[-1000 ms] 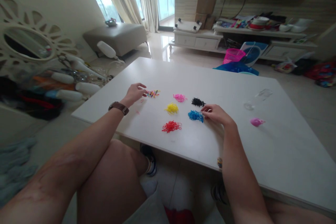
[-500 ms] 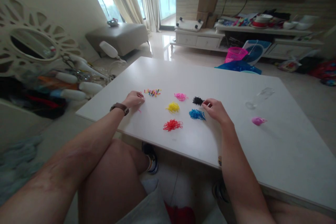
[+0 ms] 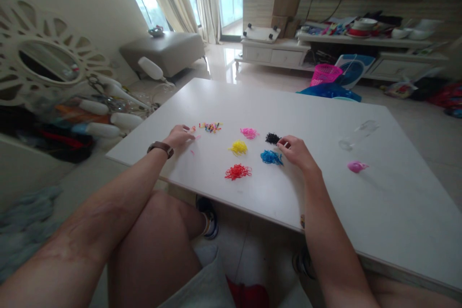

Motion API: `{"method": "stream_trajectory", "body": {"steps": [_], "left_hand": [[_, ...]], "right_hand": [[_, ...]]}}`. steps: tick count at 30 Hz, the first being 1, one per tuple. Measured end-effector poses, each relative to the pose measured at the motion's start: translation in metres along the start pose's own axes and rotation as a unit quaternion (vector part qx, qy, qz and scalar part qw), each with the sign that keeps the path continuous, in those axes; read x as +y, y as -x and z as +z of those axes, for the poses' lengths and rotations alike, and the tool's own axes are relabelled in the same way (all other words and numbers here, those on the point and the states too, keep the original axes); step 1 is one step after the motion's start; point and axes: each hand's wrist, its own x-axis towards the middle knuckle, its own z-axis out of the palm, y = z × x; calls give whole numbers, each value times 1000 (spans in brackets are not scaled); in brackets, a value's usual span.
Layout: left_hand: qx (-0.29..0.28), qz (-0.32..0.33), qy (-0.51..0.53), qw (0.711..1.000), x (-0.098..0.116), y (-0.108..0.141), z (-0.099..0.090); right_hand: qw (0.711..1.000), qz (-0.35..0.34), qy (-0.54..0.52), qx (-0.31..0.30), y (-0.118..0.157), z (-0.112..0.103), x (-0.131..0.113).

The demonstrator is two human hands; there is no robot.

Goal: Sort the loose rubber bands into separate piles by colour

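Note:
My left hand point(image 3: 181, 136) is low over the white table point(image 3: 216, 101), its fingers apart beside a multicolored pile of small bands point(image 3: 210, 127). A few pink bits point(image 3: 192, 153) lie near it. My right hand point(image 3: 293, 148) has its fingertips pinched together at the edge of the black pile point(image 3: 272, 138); whatever they hold is too small to make out. Just below is a blue pile point(image 3: 271, 157). Pink point(image 3: 249, 133), yellow point(image 3: 238, 147) and red point(image 3: 237, 172) piles lie between my hands.
On the table's right side are a clear container point(image 3: 361, 134), lying tilted, and a pink object point(image 3: 356, 166). Past the far edge stand a pink basket point(image 3: 325, 75) and a blue item point(image 3: 328, 92). White lamp-like parts point(image 3: 126, 121) stick out at the left.
My left hand has shifted slightly left and its fingers have spread, showing pink bits by them. My right hand has stayed at the black pile.

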Motion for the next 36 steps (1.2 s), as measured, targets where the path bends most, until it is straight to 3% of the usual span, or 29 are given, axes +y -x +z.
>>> {"method": "stream_trajectory", "body": {"steps": [12,36], "left_hand": [[-9,28,-32,999,0,5,1],[1,14,-17,1000,8,11,0]], "right_hand": [[1000,0,6,-14,1,1,1],[999,17,3,-34,2,0,-5]]}}
